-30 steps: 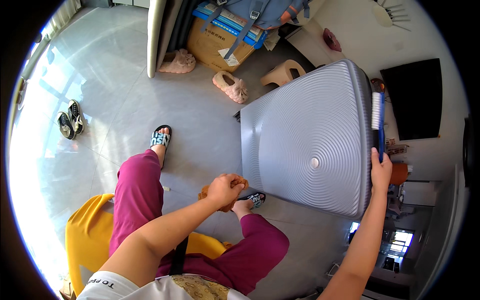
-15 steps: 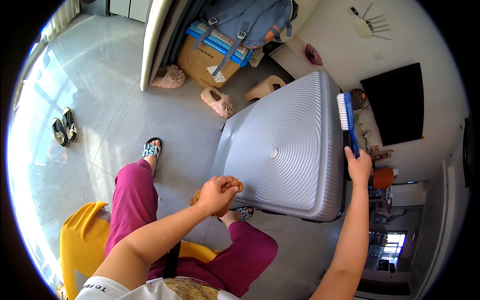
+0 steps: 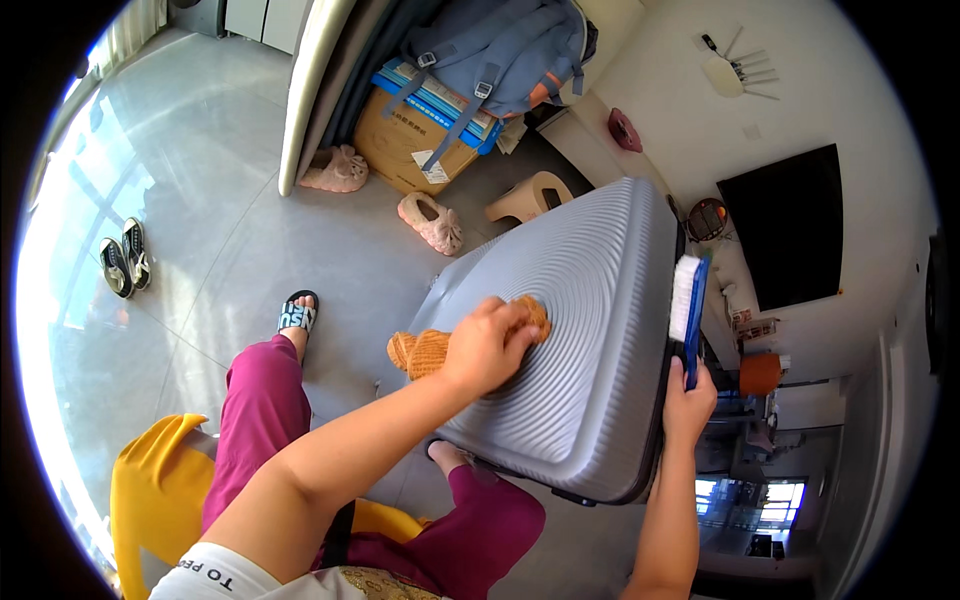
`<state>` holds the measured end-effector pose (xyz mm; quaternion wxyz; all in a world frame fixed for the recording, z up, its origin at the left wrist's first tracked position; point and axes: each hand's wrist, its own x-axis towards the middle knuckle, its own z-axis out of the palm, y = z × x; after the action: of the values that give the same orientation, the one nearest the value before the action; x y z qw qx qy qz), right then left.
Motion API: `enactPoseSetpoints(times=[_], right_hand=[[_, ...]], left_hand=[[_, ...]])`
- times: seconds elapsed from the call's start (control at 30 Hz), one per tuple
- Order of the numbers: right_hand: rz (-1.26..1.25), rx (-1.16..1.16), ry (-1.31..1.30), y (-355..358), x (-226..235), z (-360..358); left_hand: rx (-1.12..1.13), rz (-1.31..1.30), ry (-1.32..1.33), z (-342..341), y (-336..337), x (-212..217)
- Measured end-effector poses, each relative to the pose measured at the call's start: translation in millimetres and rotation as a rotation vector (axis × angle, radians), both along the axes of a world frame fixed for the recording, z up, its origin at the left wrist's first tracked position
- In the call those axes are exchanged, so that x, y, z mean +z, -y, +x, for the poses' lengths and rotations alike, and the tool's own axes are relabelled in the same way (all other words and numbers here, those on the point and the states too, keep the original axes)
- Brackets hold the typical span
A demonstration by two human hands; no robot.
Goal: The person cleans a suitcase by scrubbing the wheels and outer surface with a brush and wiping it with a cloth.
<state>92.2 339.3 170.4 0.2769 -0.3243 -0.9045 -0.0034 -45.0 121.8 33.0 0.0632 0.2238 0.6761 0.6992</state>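
A silvery grey hard-shell suitcase (image 3: pixel 600 330) with a pattern of concentric ridges stands tilted in front of me. My left hand (image 3: pixel 490 345) is closed on a brown cloth (image 3: pixel 425 352), pressed against the middle of the ridged face; part of the cloth hangs out to the left. At the suitcase's right edge, my right hand (image 3: pixel 690 400) grips the handle of a blue scrubbing brush (image 3: pixel 686 300). Its white bristles face left, close to the case's side. The fingertips of the right hand are partly hidden behind the handle.
Beyond the suitcase are a beige stool (image 3: pixel 530 197), pink slippers (image 3: pixel 430 222) and a cardboard box (image 3: pixel 412 138) with a blue-grey backpack (image 3: pixel 500 55) above. Dark sneakers (image 3: pixel 125 258) lie on the left floor. A yellow cloth (image 3: pixel 160 500) drapes over the seat beside my leg.
My left hand has moved up and right with the cloth, onto the suitcase's face. My right hand and the brush have come lower, and the suitcase has shifted and tilted toward me.
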Motion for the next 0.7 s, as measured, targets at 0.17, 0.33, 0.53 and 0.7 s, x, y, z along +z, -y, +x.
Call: enactPoseSetpoints(times=[0.17,0.33,0.53,0.7], right_hand=[[-0.048,-0.031,0.032,0.6,4.0,33.0],[-0.167,0.045,0.013,-8.5,-0.6,45.8],[-0.113,0.196,-0.054,-19.2,-5.8,53.7],[-0.217,0.189,-0.043,-19.9,-5.9,46.6]], left_hand=[[-0.157,0.265,0.036,49.0,20.7,0.0],[0.016,0.228,-0.003,11.7,-20.5,4.9],[-0.113,0.325,-0.174,7.3,-10.5,26.5],[0.081,0.193,-0.072,-16.1,-29.6,24.7]])
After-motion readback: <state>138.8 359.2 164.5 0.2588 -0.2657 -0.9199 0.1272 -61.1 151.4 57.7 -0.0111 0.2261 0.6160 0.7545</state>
